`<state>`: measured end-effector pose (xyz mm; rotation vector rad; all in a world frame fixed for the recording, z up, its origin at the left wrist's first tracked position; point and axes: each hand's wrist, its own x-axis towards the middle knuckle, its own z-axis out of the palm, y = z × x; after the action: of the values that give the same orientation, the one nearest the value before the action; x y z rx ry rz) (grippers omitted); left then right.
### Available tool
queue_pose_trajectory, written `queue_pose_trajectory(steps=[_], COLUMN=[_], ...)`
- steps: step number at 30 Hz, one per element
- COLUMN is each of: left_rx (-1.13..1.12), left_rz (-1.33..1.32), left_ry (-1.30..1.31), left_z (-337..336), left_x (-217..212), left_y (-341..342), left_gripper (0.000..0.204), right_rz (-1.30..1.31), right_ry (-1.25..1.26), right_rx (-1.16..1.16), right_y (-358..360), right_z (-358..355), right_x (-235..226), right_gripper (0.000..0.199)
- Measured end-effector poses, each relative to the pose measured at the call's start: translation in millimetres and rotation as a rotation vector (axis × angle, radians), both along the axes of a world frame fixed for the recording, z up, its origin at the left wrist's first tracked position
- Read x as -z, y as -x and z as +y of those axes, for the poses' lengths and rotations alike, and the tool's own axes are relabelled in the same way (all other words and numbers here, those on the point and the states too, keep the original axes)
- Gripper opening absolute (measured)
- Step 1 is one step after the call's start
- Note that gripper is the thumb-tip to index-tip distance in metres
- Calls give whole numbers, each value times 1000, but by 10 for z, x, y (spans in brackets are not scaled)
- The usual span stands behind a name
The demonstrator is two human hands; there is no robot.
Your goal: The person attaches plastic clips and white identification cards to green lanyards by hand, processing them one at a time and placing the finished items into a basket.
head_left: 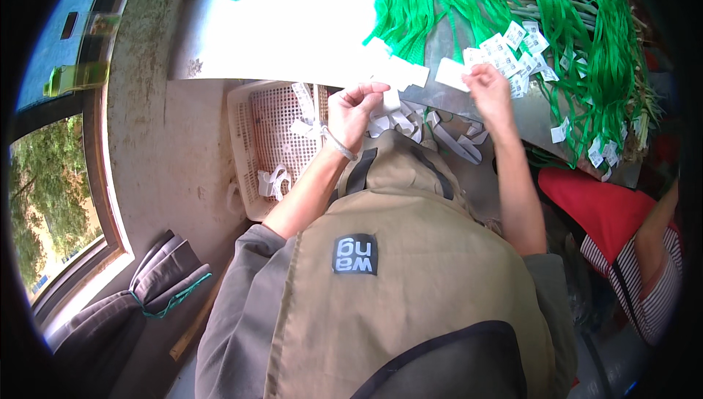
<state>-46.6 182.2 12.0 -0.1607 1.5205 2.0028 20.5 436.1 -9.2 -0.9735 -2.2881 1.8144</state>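
At the near edge of the metal table, my right hand pinches a blank white label between thumb and fingers. My left hand is closed at the table's edge, thumb against forefinger, with a white paper piece at its fingertips. White label strips hang and lie in my lap below the hands. Just beyond my right hand lies a pile of printed white tags attached to green mesh netting. Strong glare washes out the table's left part and hides detail there.
A white perforated plastic basket with a few paper strips stands at left under the table. More green netting and stalks lie at right. Another person in red and stripes is close on my right. A window and tied curtain are at left.
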Motion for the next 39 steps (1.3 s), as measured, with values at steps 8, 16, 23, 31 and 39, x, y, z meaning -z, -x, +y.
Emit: queue_pose_trajectory(steps=[8,16,23,31,39], left_rx=[-23,-2,46,-74,9], left_rz=[-144,-89,-109,-269,4], left_ry=[2,-10,93,121,60], left_z=[86,44,-10,-292,-208], left_x=[-219,-208,-159,285,-80], left_y=[-90,-72,68,315,75], left_gripper=[19,18,23,37,36], right_rz=[301,279,372,39,112], right_ry=[-333,-53,-551,617,360], right_rx=[-369,-332,-415,162,135], right_y=[-65,-169,-108,1,220], right_z=[-247,-989,-1122,-934,-572], right_x=[-560,-554,-494,-323,-178], right_gripper=[29,13,8,13,19])
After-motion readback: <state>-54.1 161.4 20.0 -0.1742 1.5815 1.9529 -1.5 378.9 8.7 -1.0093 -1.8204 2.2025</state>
